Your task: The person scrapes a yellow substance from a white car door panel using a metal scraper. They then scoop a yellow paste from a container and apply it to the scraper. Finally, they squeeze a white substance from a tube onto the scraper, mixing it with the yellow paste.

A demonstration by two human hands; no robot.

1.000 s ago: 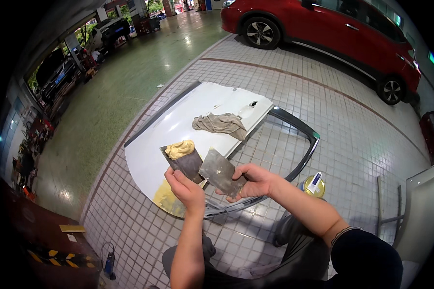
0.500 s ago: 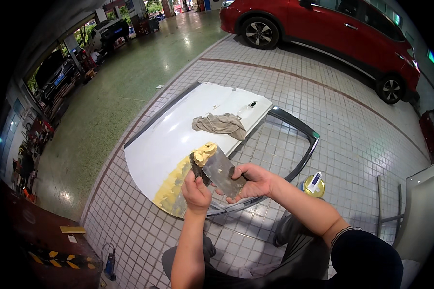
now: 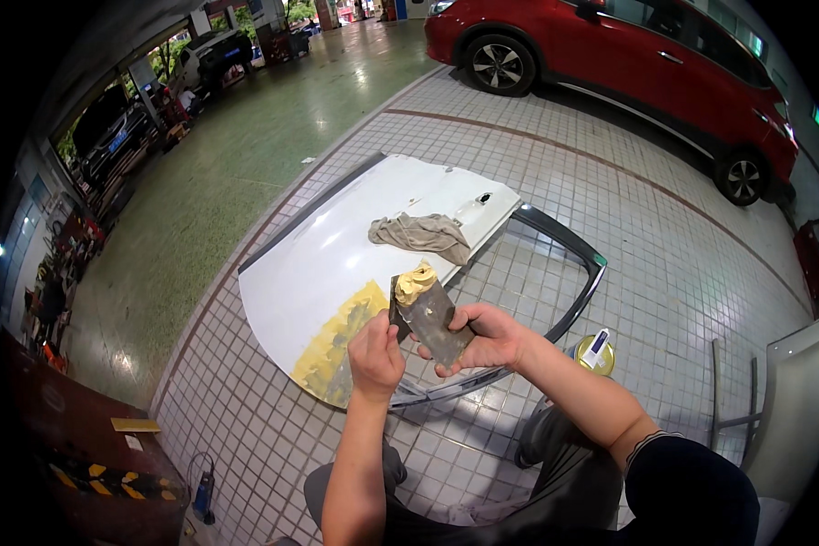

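One labelled tube point(image 3: 596, 348), two spreaders point(image 3: 439, 332)

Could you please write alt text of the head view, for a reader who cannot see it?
Someone's left grip and right grip each hold a flat dark plate, with yellow paste heaped near the plates' upper ends. Below lies a white car door with a yellow patch and a crumpled grey cloth on it; a red car stands beyond.
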